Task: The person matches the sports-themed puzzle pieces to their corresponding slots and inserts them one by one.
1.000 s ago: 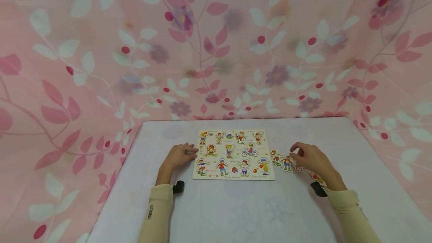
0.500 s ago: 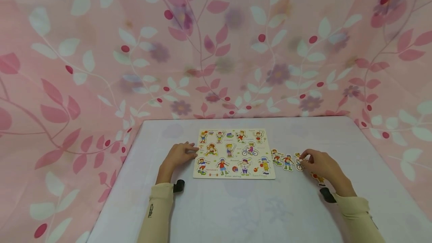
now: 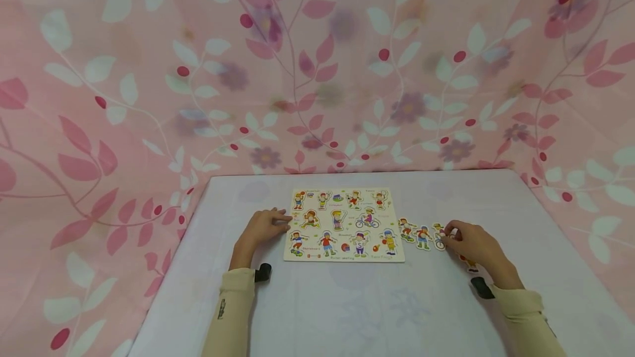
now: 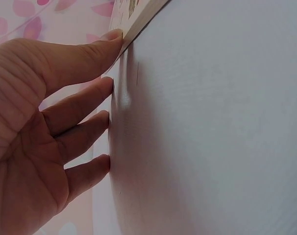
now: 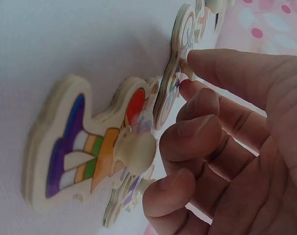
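A wooden peg puzzle board (image 3: 324, 226) printed with sports figures lies on the table. My left hand (image 3: 263, 231) rests at its left edge; in the left wrist view the thumb (image 4: 97, 56) touches the board's rim, the other fingers loosely extended to the tablecloth. To the right of the board, my right hand (image 3: 475, 244) pinches the knob of a bicycle puzzle piece (image 3: 439, 243) between thumb and index finger. The right wrist view shows that bicycle piece (image 5: 165, 100) close to the cloth, the other fingers curled beside it.
A skateboarder piece (image 3: 406, 231) and a roller-skater piece (image 3: 423, 238) lie between the board and my right hand. Another knobbed piece with purple shoes (image 5: 65, 164) lies beneath the hand, with more pieces beyond it. A pink floral curtain (image 3: 317, 70) stands behind the table (image 3: 337, 313).
My right hand has moved right, from beside the roller-skater piece to the bicycle piece, and now pinches its knob. The left hand has stayed at the board's edge.
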Tool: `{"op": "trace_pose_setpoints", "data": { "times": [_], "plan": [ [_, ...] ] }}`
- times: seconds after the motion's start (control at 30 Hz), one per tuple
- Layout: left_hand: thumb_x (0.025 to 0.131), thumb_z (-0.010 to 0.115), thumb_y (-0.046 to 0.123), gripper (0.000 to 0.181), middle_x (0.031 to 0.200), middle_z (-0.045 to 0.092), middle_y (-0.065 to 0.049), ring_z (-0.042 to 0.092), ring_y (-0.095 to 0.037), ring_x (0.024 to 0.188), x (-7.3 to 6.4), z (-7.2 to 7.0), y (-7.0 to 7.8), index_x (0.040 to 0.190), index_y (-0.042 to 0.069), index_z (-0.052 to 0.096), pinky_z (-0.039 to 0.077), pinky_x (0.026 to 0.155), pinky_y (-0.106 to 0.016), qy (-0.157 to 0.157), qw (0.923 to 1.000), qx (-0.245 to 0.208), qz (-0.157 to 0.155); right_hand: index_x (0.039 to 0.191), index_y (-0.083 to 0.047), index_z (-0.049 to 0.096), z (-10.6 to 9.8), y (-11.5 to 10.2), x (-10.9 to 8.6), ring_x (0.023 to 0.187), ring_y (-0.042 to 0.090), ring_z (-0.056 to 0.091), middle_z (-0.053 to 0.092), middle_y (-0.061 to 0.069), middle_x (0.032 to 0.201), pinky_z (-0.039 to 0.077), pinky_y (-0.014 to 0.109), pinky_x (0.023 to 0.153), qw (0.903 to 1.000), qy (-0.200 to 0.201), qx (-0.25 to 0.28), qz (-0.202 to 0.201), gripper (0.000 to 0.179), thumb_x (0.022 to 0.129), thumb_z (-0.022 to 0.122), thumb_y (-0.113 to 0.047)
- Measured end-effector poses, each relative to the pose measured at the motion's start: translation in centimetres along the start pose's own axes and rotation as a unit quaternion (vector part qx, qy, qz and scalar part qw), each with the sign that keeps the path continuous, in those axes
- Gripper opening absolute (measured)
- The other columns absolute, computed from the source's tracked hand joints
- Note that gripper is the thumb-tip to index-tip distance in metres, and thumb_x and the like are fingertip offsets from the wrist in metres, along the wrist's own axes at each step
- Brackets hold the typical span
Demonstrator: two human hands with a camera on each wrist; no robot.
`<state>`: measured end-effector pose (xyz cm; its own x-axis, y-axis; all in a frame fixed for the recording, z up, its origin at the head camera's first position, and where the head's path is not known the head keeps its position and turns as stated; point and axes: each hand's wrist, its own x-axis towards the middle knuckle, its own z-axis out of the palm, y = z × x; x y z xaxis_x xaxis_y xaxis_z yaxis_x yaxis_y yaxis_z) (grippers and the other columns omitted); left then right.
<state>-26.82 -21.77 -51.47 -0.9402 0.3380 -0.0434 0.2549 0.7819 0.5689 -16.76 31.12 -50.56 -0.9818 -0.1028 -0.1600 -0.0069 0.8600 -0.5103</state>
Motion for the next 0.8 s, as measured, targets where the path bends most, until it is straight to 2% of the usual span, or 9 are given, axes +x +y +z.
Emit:
{"op": "trace_pose_setpoints", "data": {
  "times": [0.4,0.63,0.8],
  "plan": [
    [0.086,0.077,0.023,0.027,0.131,0.062,-0.009,0.044,-0.035,0.135,0.01,-0.08,0.04,0.112,0.016,0.077,0.026,0.113,-0.055,0.002,1.0000,-0.004,-0.002,0.103,-0.008,0.063,0.15,-0.10,0.06,0.054,0.016,0.050,0.053,-0.001,0.068,0.038,0.032,0.048,1.0000,0.006,0.001,-0.006,0.020,0.093,0.069,-0.024],
    [0.086,0.077,0.025,0.027,0.132,0.061,-0.007,0.043,-0.033,0.136,0.01,0.14,0.04,0.113,0.017,0.077,0.025,0.114,-0.053,-0.002,0.9998,-0.011,-0.014,0.104,-0.007,0.060,0.20,-0.03,0.06,0.053,0.015,0.051,0.053,0.000,0.068,0.038,0.031,0.047,1.0000,0.003,0.001,-0.002,0.020,0.094,0.067,-0.022],
    [0.086,0.077,0.024,0.027,0.131,0.062,-0.008,0.044,-0.033,0.135,-0.02,0.08,0.00,0.112,0.016,0.077,0.026,0.114,-0.053,0.002,1.0000,-0.004,-0.005,0.105,-0.008,0.058,-0.18,-0.02,0.22,0.052,0.016,0.051,0.053,0.000,0.066,0.038,0.031,0.046,0.9999,0.009,-0.005,0.001,0.020,0.095,0.066,-0.024]
  ]
}}
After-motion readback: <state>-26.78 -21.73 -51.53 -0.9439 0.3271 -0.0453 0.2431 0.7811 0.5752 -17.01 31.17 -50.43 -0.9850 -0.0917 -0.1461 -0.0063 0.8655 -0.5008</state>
